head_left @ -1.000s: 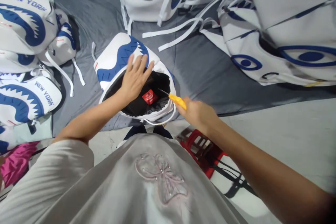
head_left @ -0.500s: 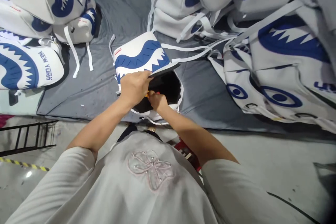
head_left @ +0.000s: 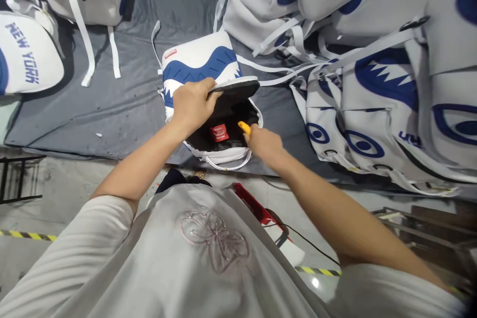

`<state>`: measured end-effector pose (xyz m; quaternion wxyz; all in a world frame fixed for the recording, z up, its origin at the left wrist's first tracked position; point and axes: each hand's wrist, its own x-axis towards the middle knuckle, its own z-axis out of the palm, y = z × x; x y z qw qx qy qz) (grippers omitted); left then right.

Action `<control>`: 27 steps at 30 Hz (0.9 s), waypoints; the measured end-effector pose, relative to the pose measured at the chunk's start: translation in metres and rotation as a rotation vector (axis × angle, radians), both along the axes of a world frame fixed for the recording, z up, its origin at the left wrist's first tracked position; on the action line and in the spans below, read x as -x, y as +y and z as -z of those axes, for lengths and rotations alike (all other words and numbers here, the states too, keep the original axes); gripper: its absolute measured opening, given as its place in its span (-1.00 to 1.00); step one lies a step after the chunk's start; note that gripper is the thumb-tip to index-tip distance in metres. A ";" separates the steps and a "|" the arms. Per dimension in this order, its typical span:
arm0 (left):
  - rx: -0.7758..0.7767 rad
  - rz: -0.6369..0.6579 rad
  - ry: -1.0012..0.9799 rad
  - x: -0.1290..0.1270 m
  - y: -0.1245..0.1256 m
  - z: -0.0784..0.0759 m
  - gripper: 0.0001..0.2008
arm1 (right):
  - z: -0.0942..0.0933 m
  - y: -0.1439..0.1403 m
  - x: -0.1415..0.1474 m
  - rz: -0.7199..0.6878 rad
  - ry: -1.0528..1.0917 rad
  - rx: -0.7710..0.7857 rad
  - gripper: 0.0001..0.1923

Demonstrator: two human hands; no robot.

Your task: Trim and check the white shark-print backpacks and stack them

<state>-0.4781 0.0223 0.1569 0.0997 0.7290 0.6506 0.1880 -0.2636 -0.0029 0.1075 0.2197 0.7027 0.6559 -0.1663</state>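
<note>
Backpack (head_left: pixel 197 62) flat on grey sheet (head_left: pixel 122 104), mouth toward person. Left hand (head_left: pixel 192 104) pinches flap (head_left: pixel 234 88) at far rim, lifted. Right hand (head_left: pixel 263 141) at near-right rim, closed round yellow tool (head_left: pixel 244 126), tip aimed inward toward red label (head_left: pixel 219 132).

A white backpack (head_left: pixel 201 67) with a blue shark-mouth print lies open on a grey sheet (head_left: pixel 122 104) spread over the floor. The left hand (head_left: pixel 192 104) grips the raised edge of its flap (head_left: pixel 238 87), showing the black lining and a red label (head_left: pixel 219 132) inside. The right hand (head_left: pixel 263 144) holds a yellow-handled tool (head_left: pixel 244 126) at the rim of the opening, its tip hidden. More white and blue backpacks (head_left: pixel 376 44) are piled to the right and at upper left.
</note>
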 end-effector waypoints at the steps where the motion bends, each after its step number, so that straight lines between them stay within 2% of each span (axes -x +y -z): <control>1: 0.020 -0.011 -0.011 0.004 0.005 0.001 -0.69 | -0.012 0.006 -0.009 0.028 -0.011 0.050 -0.58; 4: 0.082 -0.045 -0.030 0.013 0.021 0.005 -0.67 | -0.045 0.021 -0.034 0.092 0.005 0.174 -0.47; 7: 0.081 -0.035 -0.066 0.017 0.036 0.005 -0.68 | -0.063 0.018 -0.045 0.140 0.091 0.211 -0.51; 10: 0.074 -0.025 -0.100 0.017 0.042 0.003 -0.71 | -0.065 0.004 -0.049 0.260 0.201 0.290 -0.60; 14: 0.154 -0.054 -0.096 0.018 0.042 0.005 -0.71 | -0.066 -0.006 -0.060 0.337 0.377 0.550 -0.71; 17: 0.174 -0.054 -0.099 0.020 0.042 0.007 -0.70 | -0.071 -0.009 -0.077 0.362 0.400 0.561 -0.69; 20: 0.193 -0.016 -0.234 0.027 0.036 0.004 -0.70 | -0.073 -0.020 -0.101 0.423 0.567 0.559 -0.59; 22: 0.318 0.141 -0.421 0.037 0.023 0.003 -0.66 | -0.067 -0.036 -0.117 0.482 0.737 0.469 -0.55; 24: 0.509 0.301 -0.614 0.054 0.004 0.008 -0.54 | -0.050 -0.054 -0.127 0.601 0.869 0.266 -0.62; 25: 0.595 0.303 -0.698 0.063 -0.006 0.016 -0.46 | -0.037 -0.061 -0.128 0.692 0.927 0.157 -0.68; 26: 0.604 0.179 -0.767 0.071 -0.015 0.026 -0.37 | -0.021 -0.066 -0.127 0.790 0.976 0.060 -0.70; 27: 0.541 -0.016 -0.797 0.077 -0.022 0.039 -0.27 | -0.002 -0.066 -0.123 0.886 1.019 -0.022 -0.70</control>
